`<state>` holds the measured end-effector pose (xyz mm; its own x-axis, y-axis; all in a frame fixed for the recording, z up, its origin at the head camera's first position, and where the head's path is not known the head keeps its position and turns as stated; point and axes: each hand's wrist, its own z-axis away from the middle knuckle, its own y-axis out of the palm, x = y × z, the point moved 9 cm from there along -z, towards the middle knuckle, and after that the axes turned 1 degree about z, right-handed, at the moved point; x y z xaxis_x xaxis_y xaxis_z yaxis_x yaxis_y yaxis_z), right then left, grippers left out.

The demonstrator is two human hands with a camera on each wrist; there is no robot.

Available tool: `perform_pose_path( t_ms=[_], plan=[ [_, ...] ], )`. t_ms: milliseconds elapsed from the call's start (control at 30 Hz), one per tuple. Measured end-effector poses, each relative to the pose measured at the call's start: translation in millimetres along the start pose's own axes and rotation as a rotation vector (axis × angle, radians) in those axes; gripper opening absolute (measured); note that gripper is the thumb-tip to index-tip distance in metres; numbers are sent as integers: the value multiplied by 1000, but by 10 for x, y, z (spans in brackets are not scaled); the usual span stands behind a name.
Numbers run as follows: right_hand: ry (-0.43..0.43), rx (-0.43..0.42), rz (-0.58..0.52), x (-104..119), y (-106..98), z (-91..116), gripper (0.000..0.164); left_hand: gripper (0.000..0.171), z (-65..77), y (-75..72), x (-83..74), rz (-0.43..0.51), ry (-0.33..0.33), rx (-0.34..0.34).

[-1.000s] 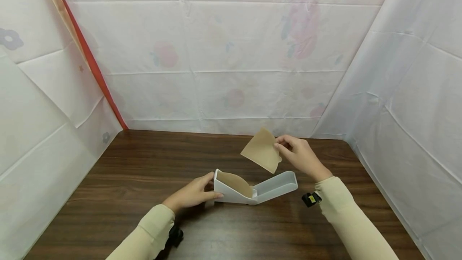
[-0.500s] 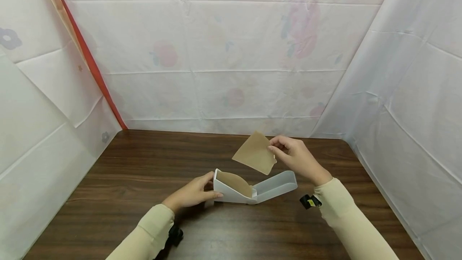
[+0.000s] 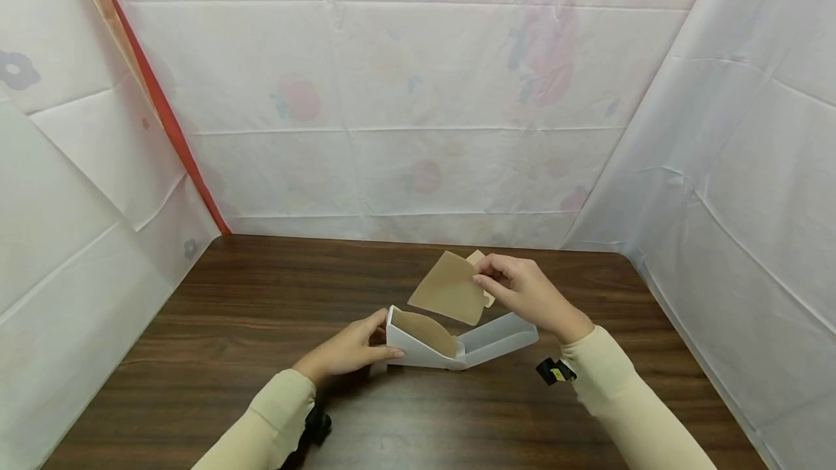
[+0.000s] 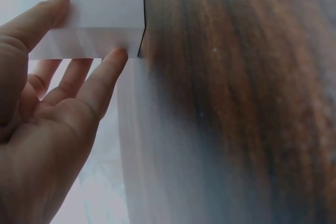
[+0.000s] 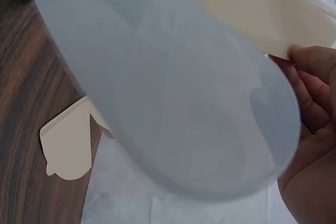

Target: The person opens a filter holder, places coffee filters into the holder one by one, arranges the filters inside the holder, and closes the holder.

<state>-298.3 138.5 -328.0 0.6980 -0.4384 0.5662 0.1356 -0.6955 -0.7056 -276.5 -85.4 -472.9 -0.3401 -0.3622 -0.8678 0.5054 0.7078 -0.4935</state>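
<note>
My right hand (image 3: 525, 292) pinches a tan paper coffee filter (image 3: 447, 289) between thumb and fingers, holding it above and behind a white filter box (image 3: 418, 345). In the right wrist view, the pinched filter shows beyond the box's raised lid. Thumb on the near wall and fingers behind, my left hand (image 3: 349, 348) grips the left end of the box. More brown filters (image 3: 427, 332) stand inside it. The translucent lid (image 3: 503, 336) is swung out to the right. Another filter (image 5: 67, 148) lies on the table, partly hidden behind the held one in the head view.
The box stands on a dark wood-grain table (image 3: 261, 296). White patterned cloth (image 3: 418, 93) hangs behind the table and along both sides. A red strip (image 3: 176, 129) runs down the left back corner.
My right hand has moved left and slightly down with the filter, bringing it closer to the box. More of the filter behind it now shows. The left hand and box have stayed put.
</note>
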Motion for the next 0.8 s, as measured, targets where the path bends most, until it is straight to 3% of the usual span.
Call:
perform_pose_path(
  t_ms=[800],
  plan=[
    [-92,80,45,152,319,-26,8,38,-5,3,-14,37,4,3]
  ],
)
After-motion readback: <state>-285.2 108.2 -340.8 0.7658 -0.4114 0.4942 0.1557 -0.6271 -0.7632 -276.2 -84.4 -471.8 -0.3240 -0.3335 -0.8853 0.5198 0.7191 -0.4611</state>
